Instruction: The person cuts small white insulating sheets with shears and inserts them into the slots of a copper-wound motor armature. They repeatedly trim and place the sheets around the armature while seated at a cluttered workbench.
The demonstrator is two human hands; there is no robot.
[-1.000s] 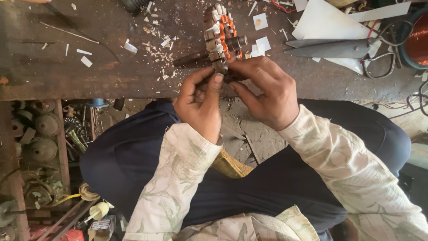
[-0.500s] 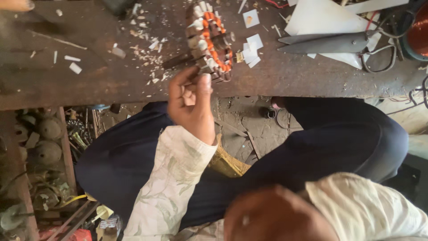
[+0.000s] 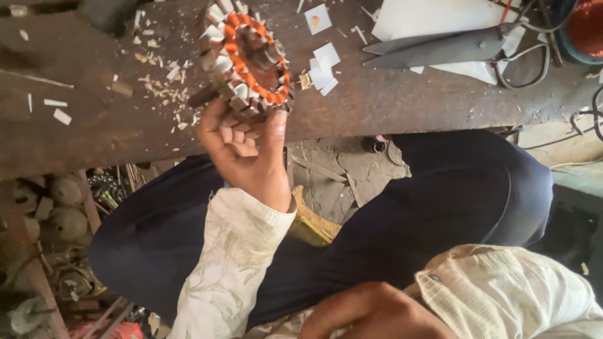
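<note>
My left hand (image 3: 242, 150) grips a round motor stator (image 3: 248, 59) from below, thumb along its right side, and holds it tilted over the edge of the worn brown workbench (image 3: 113, 132). The stator has an orange-bound winding and white paper slips sticking out of its slots. My right hand (image 3: 370, 311) is low in the view near my body, away from the bench. Only its back shows, with the fingers curled under, so I cannot see whether anything is in it.
Large metal shears (image 3: 452, 50) lie on a white sheet (image 3: 433, 16) at the bench's far right. Cut paper pieces (image 3: 323, 66) and scraps are scattered around the stator. A copper wire coil (image 3: 587, 28) sits at the top right. Old metal parts (image 3: 56, 213) fill the shelf below left.
My right hand left the stator and dropped back toward my body. My left hand alone now holds the stator, turned so its round face shows.
</note>
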